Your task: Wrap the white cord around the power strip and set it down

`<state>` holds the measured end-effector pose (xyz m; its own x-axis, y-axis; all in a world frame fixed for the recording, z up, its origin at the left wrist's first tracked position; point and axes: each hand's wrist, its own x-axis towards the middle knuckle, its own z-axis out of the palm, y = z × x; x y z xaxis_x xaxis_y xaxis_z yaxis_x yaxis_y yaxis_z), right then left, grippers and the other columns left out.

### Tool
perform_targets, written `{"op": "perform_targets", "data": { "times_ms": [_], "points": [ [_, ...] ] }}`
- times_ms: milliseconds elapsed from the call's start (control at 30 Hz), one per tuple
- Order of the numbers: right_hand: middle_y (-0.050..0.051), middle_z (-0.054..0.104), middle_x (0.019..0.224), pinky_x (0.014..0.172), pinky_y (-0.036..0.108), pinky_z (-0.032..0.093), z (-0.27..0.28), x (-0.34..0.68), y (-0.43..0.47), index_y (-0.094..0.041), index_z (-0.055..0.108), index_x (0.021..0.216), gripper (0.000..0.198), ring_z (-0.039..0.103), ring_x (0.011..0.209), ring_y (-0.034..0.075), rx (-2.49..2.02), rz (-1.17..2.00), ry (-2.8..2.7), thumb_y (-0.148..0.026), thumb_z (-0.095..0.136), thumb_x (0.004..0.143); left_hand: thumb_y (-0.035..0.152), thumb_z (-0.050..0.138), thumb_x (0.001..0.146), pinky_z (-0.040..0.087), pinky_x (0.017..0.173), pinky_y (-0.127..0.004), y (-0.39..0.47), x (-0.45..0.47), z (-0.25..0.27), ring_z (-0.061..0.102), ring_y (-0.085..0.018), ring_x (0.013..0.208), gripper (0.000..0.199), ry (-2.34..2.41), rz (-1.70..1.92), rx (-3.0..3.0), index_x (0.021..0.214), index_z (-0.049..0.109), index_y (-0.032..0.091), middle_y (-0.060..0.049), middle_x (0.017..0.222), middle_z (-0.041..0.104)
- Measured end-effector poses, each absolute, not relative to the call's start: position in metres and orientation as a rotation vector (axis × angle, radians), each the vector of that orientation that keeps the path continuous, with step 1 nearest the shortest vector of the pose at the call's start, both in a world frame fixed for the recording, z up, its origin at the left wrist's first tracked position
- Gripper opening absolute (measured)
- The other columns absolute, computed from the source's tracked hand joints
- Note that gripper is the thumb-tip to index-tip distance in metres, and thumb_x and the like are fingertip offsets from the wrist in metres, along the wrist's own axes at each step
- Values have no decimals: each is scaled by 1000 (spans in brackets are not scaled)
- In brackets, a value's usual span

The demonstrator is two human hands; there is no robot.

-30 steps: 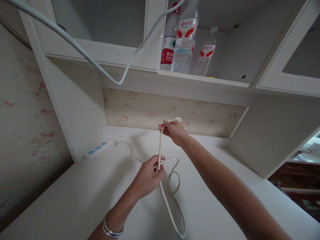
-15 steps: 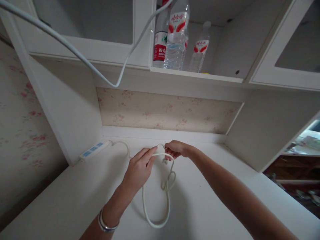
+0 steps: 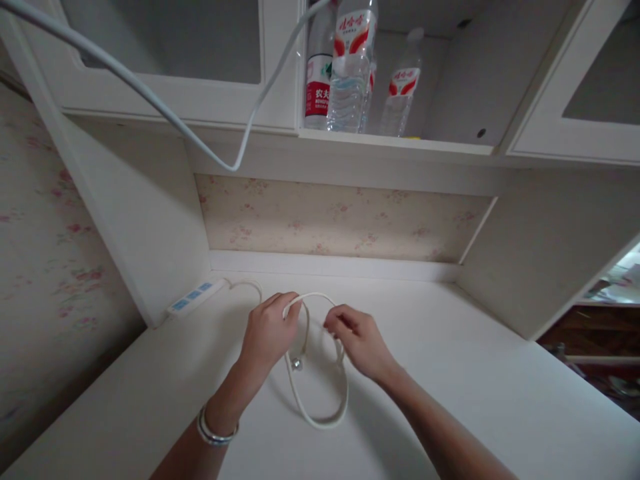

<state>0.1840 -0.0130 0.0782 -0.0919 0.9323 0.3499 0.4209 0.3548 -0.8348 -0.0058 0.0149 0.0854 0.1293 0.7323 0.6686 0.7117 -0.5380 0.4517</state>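
A white power cord (image 3: 320, 425) hangs in loops over the white desktop. My left hand (image 3: 273, 327) is closed on the cord, its thumb and fingers pinching it at the upper left of the loop. From that grip a short end dangles, with a plug (image 3: 297, 364) at its tip. My right hand (image 3: 355, 333) is closed around the cord at the loop's right side, its fingertips partly hidden. At the back left, the cord runs to a white power strip (image 3: 195, 297) with blue socket faces, lying against the side panel.
Above the desktop (image 3: 440, 400) is a cabinet shelf (image 3: 400, 145) holding several plastic bottles (image 3: 350, 73). A pale cable (image 3: 150, 100) crosses the upper left close to the camera. Side panels (image 3: 545, 247) flank the desktop, and floral wallpaper (image 3: 320, 217) covers the back.
My right hand has left the plug end and moved down onto the right side of the loop. The plug now dangles below my left hand, which has shifted slightly left.
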Motion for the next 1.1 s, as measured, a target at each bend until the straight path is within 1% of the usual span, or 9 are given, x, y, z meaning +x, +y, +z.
{"op": "perform_targets", "data": {
  "times_ms": [133,200,267,333,433,600,700,800,1100],
  "points": [
    [13,53,127,83,34,45,45,173,-3,-20,43,132,55,57,99,21,-1312,705,-1808,-46,52,84,33,52,86,47,73,-25,15,2,89,67,-17,80,22,1438,1375,2194,90,69,20,-3,91,73],
    [12,59,115,86,34,43,40,171,10,-19,47,128,52,57,97,20,-1231,773,-1871,-50,46,87,35,50,87,47,70,-23,17,3,88,66,-16,78,24,1372,1357,2130,89,69,21,-2,88,73],
    [5,63,87,77,30,44,45,170,19,-18,57,114,47,58,81,17,-1122,934,-1900,-53,38,90,34,48,88,46,69,-21,21,0,85,65,-14,78,25,1332,1367,2105,90,69,20,-2,88,72],
    [-1,54,67,61,25,41,57,173,22,-17,61,102,48,51,62,13,-1085,1088,-1878,-57,37,89,33,47,89,45,70,-21,25,-8,82,64,-14,78,25,1336,1366,2151,89,68,20,-2,87,71],
    [-4,44,62,51,21,30,79,186,17,-18,64,94,48,37,53,9,-1118,1173,-1925,-60,42,86,35,48,88,42,68,-22,27,-20,77,61,-14,75,25,1346,1238,2322,83,68,21,-2,82,69],
    [-5,35,54,50,22,23,104,229,15,-16,61,70,53,30,52,9,-1356,994,-2083,-64,43,82,48,47,86,40,68,-23,27,-36,72,58,-13,70,31,1384,973,2527,91,66,24,-1,86,68],
    [-6,32,49,47,23,21,107,276,17,-17,56,61,54,28,48,9,-1627,750,-2035,-67,44,79,53,40,88,36,65,-22,36,-55,63,58,-13,69,41,1563,851,2522,78,66,23,0,80,68],
    [-3,40,49,48,25,25,101,341,18,-19,53,57,57,36,49,12,-1896,449,-1915,-70,41,77,62,35,85,31,58,-24,49,-85,49,57,-17,64,56,1972,696,2370,55,59,21,-2,63,63],
    [11,60,58,56,37,39,43,490,7,-21,57,54,56,55,54,24,-2226,99,-1718,-67,35,78,67,39,79,36,64,-27,69,-128,16,62,-24,77,54,2160,566,2034,65,65,23,-6,76,69]
  ]
}}
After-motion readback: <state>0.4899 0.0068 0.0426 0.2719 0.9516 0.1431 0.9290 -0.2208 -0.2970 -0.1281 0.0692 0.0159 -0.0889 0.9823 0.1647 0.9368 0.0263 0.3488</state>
